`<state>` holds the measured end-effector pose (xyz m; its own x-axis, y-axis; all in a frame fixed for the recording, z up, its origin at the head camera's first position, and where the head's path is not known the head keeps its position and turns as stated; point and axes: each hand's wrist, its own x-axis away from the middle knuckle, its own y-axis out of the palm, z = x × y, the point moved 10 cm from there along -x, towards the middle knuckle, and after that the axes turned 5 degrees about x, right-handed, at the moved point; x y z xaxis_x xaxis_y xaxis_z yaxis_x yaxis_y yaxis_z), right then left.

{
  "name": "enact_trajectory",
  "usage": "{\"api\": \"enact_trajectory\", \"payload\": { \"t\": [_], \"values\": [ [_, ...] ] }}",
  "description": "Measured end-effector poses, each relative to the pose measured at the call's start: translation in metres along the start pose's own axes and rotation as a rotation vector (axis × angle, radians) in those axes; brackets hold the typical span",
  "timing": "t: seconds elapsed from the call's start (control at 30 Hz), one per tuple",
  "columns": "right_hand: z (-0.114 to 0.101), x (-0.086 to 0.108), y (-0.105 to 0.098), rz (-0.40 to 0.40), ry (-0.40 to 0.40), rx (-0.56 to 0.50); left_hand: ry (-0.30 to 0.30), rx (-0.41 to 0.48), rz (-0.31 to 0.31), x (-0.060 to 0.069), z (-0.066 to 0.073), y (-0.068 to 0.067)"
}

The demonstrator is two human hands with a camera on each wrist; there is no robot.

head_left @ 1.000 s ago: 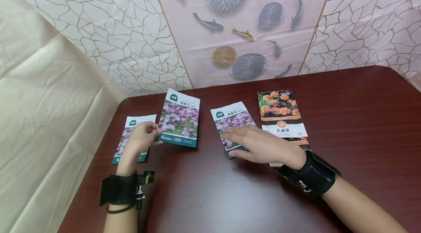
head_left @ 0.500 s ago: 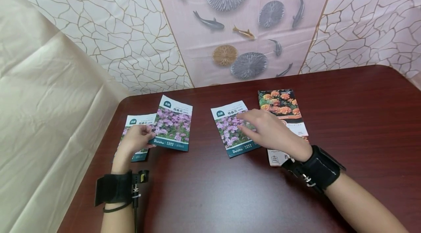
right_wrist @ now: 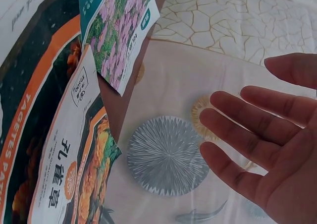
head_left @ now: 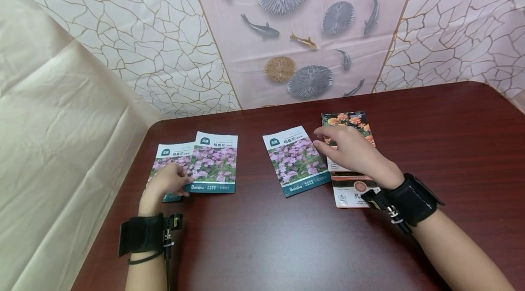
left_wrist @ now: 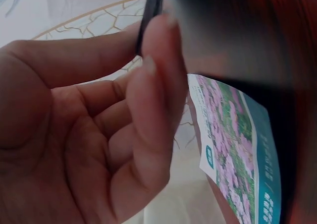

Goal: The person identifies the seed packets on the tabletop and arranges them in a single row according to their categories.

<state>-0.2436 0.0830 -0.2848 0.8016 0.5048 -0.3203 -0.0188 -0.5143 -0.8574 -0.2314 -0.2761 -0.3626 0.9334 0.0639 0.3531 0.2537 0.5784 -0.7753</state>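
Note:
My left hand (head_left: 165, 182) pinches the lower left corner of a purple-flower packet (head_left: 215, 165), whose left side overlaps another purple-flower packet (head_left: 169, 151) partly hidden under the hand. In the left wrist view, the fingers of this hand (left_wrist: 143, 100) hold a thin dark edge (left_wrist: 151, 16); a flower packet (left_wrist: 228, 140) lies beyond. A third purple-flower packet (head_left: 296, 161) lies tilted in the middle. Over two overlapping orange-flower packets, upper (head_left: 348, 118) and lower (head_left: 346, 196), my right hand (head_left: 352, 150) hovers with relaxed, spread fingers, also in the right wrist view (right_wrist: 267, 144), holding nothing.
The packets lie on a dark red wooden table (head_left: 262, 236). A patterned cloth (head_left: 303, 54) hangs behind its far edge, and a plain cream cloth (head_left: 69, 122) slopes down along the left side.
The left-hand packet has moved left and down, now overlapping the leftmost packet. My right hand has left the middle packet and moved right, over the orange-flower packets.

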Motion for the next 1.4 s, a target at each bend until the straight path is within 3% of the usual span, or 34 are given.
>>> {"api": "enact_trajectory", "payload": {
  "t": [0.23,0.47,0.8,1.03,1.4],
  "values": [
    [-0.011,0.000,0.011,-0.032,-0.066,0.006,0.001,-0.016,-0.014,0.000,-0.003,0.004],
    [-0.046,0.005,0.028,-0.052,-0.239,0.065,-0.023,-0.043,-0.011,0.000,-0.006,0.005],
    [-0.089,0.021,0.061,-0.183,-0.417,0.128,-0.026,-0.053,-0.038,0.001,-0.002,0.010],
    [-0.103,0.031,0.078,-0.270,-0.474,0.155,-0.039,-0.054,-0.046,0.000,-0.003,0.012],
    [-0.109,0.036,0.088,-0.297,-0.505,0.187,-0.064,-0.006,-0.045,0.000,-0.006,0.014]
  ]
}}
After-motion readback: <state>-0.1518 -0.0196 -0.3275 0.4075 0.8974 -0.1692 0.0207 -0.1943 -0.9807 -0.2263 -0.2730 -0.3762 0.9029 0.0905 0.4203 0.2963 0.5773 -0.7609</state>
